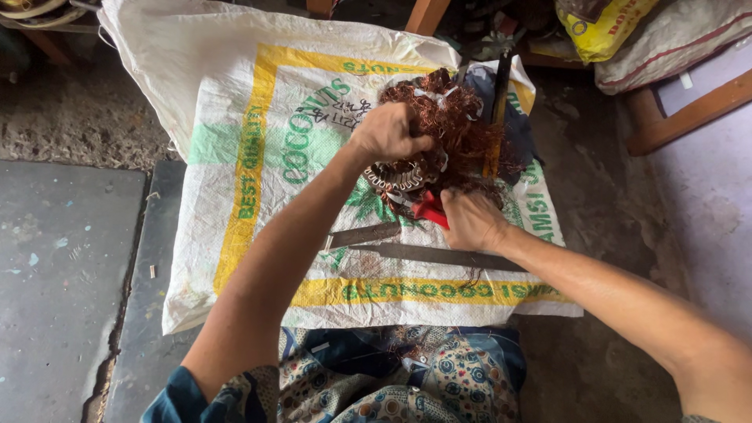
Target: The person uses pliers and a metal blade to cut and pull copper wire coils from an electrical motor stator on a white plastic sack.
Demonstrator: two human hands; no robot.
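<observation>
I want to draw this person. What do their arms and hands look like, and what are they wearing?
Both arms are bare from the short sleeves down. The left hand and right hand wear no gloves, rings or watch. The dark blue clothing has a cream pattern of flowers and circles.

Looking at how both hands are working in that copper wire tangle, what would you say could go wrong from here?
1. The left hand grips the copper wire tangle bare; cut strand ends could prick or slice skin.
2. The right hand works a red-handled tool close to the left fingers, so a slip might nick them.
3. Long metal blades lie on the woven sack just under the right wrist, which could catch an edge.
</observation>
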